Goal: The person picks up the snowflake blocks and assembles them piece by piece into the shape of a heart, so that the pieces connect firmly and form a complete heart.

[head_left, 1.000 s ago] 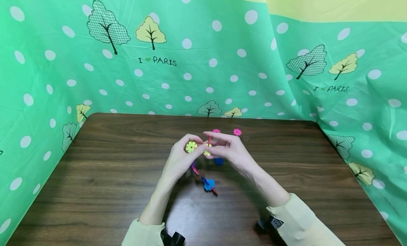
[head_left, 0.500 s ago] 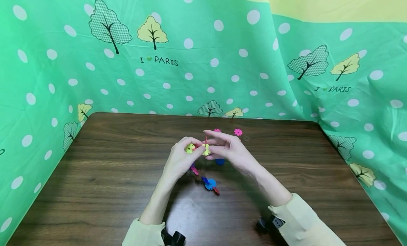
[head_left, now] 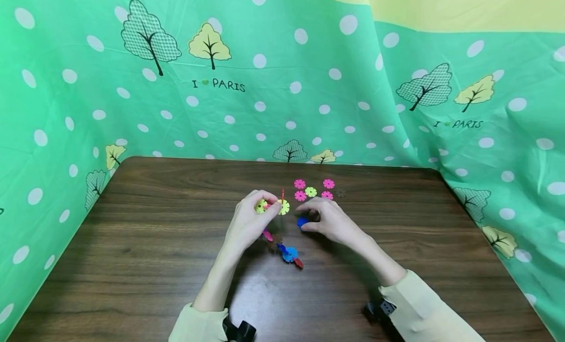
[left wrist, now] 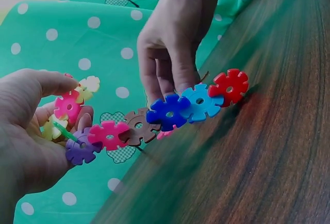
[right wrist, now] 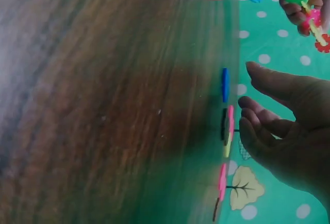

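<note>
The disc chain (left wrist: pixel 103 131) is held in the left hand (head_left: pixel 249 222). To the chain's right, a single disc (head_left: pixel 301 221) is partly overlapped by the right hand (head_left: pixel 330 218); behind and right, loose discs (head_left: pixel 309 191) are grouped on the table (head_left: pixel 141 263); farther behind, a cloth (head_left: pixel 247 106) is hung.
</note>
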Action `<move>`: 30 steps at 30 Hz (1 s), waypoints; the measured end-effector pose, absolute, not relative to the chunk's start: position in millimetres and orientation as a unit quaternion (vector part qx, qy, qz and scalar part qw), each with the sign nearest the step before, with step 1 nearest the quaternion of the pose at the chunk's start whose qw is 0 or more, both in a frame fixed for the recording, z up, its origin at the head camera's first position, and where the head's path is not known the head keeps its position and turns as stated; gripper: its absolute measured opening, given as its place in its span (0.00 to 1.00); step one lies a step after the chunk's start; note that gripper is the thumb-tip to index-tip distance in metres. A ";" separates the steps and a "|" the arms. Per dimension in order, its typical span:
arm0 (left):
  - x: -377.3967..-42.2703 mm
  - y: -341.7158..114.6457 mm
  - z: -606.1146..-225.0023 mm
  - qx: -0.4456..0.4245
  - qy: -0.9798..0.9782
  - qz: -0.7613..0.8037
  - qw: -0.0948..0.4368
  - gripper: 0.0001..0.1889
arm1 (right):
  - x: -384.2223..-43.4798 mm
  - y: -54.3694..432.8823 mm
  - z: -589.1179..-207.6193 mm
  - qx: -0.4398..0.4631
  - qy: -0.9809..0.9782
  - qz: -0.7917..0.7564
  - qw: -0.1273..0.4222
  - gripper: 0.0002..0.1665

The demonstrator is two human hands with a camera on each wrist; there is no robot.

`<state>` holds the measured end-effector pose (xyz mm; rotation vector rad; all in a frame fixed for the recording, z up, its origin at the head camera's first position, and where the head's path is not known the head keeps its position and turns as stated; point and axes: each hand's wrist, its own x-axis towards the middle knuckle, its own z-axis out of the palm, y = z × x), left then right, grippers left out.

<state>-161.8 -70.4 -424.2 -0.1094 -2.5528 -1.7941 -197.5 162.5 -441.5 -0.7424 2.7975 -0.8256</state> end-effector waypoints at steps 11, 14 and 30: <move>-162.5 -70.4 -425.5 -0.042 -0.814 -0.579 0.016 0.06 | -199.3 170.7 -452.5 -0.272 0.939 -0.206 0.034 0.24; -162.8 -69.9 -425.9 -0.042 -0.814 -0.579 0.014 0.06 | -200.3 172.4 -454.5 -0.275 0.938 -0.207 0.030 0.24; -162.1 -74.3 -426.3 -0.042 -0.818 -0.574 0.015 0.06 | -214.9 180.0 -462.9 -0.275 0.926 -0.254 0.052 0.16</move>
